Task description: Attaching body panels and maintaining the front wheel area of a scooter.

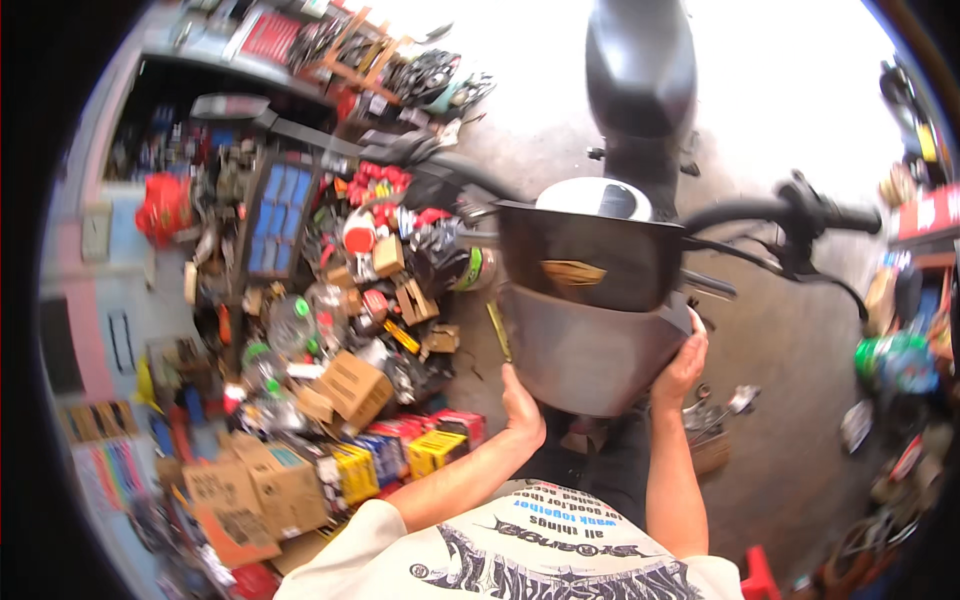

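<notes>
A grey scooter front panel (590, 355) with a dark upper section (640, 255) sits below the handlebar (760, 215). My left hand (520, 410) grips the panel's lower left edge, its fingers curled behind it and partly hidden. On the right edge, my right hand (682, 365) holds the same panel with fingers wrapped round it. A thin yellow strip (498, 330) shows just above my left hand; what it is I cannot tell. A round white-rimmed part (590, 192) shows behind the panel, and the dark seat (638, 70) stretches away at the top.
Piled clutter on the left includes cardboard boxes (355, 390), plastic bottles (290, 322), coloured cartons (436, 455) and a red bag (163, 208). More items line the right edge, among them a green bottle (890, 355). Small parts (738, 400) lie on the concrete floor (780, 420). A red plastic stool (755, 575) is at the bottom.
</notes>
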The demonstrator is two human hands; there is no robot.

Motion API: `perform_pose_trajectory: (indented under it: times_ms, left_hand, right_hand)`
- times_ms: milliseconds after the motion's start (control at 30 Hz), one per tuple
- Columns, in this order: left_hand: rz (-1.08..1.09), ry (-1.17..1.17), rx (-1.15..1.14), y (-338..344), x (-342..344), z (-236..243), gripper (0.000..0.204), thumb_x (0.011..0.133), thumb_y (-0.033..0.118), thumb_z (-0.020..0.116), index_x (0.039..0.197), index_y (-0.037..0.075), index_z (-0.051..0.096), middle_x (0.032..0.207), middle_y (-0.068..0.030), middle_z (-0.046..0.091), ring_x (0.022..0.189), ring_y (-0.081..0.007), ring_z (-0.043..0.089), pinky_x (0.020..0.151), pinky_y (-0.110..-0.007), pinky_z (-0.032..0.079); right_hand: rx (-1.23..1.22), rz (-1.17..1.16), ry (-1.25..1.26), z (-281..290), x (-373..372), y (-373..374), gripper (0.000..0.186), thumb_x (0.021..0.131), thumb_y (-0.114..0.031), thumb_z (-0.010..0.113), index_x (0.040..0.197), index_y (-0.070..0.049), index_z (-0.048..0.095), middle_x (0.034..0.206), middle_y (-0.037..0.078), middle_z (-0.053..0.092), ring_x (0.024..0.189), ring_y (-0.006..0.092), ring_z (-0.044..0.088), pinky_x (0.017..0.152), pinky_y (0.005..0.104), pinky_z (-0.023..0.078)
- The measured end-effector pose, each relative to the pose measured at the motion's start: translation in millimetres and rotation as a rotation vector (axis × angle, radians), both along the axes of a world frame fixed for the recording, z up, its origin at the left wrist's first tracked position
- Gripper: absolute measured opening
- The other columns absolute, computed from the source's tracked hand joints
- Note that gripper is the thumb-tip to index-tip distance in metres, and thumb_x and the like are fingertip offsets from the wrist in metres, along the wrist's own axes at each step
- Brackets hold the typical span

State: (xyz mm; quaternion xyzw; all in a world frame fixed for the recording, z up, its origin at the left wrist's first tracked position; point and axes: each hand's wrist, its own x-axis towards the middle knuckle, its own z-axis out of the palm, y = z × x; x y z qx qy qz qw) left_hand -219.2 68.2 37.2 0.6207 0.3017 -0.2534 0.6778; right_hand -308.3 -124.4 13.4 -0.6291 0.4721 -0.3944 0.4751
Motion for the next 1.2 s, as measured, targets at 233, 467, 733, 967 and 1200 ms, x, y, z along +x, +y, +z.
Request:
perform_pose_trajectory:
  times_ms: [233,467,733,967,1200]
  left_hand:
    - [-0.410,-0.525,0.095,22.9,15.8,-27.0,0.059,0.101,0.033,0.025,0.148,-0.002,0.016,0.156,-0.0159,0.015,0.144,-0.0301,0.013,0.116,-0.038,0.009]
    - [-0.530,-0.962,0.193,23.3,98.3,-58.3,0.059,0.095,0.035,0.036,0.144,0.001,0.030,0.148,-0.0185,0.031,0.139,-0.0365,0.024,0.114,-0.048,0.016]
    - [-0.484,-1.086,0.102,14.7,140.1,-54.2,0.040,0.089,0.031,0.045,0.116,0.003,0.053,0.104,-0.0147,0.055,0.098,-0.0330,0.052,0.089,-0.045,0.037]
    - [-0.512,-0.982,0.052,13.8,145.8,-58.5,0.031,0.090,0.029,0.046,0.108,0.005,0.054,0.100,-0.0133,0.055,0.097,-0.0319,0.053,0.090,-0.044,0.037]
    - [-0.343,-0.592,0.179,22.4,141.5,-112.3,0.045,0.094,0.028,0.043,0.129,0.000,0.047,0.130,-0.0187,0.050,0.125,-0.0355,0.044,0.108,-0.047,0.028]
  right_hand:
    - [0.373,-0.030,-0.034,27.7,12.0,8.1,0.048,0.104,-0.032,0.025,0.128,0.001,0.050,0.124,0.012,0.055,0.116,0.0223,0.050,0.100,0.0338,0.038]
    - [0.298,-0.063,0.024,47.9,27.6,8.5,0.047,0.103,-0.032,0.029,0.135,-0.001,0.043,0.132,0.012,0.050,0.121,0.0245,0.048,0.103,0.0357,0.037]
    - [0.577,-0.045,-0.210,60.5,43.9,15.8,0.053,0.101,-0.042,0.031,0.136,-0.005,0.044,0.135,0.010,0.049,0.123,0.0268,0.047,0.104,0.0399,0.037]
    - [0.656,0.050,-0.080,71.0,35.2,6.5,0.050,0.099,-0.038,0.030,0.131,-0.004,0.048,0.131,0.012,0.053,0.118,0.0279,0.052,0.100,0.0408,0.041]
    - [0.527,0.263,0.040,73.9,28.9,-5.8,0.041,0.097,-0.029,0.037,0.122,-0.003,0.056,0.116,0.009,0.063,0.109,0.0261,0.058,0.097,0.0389,0.044]
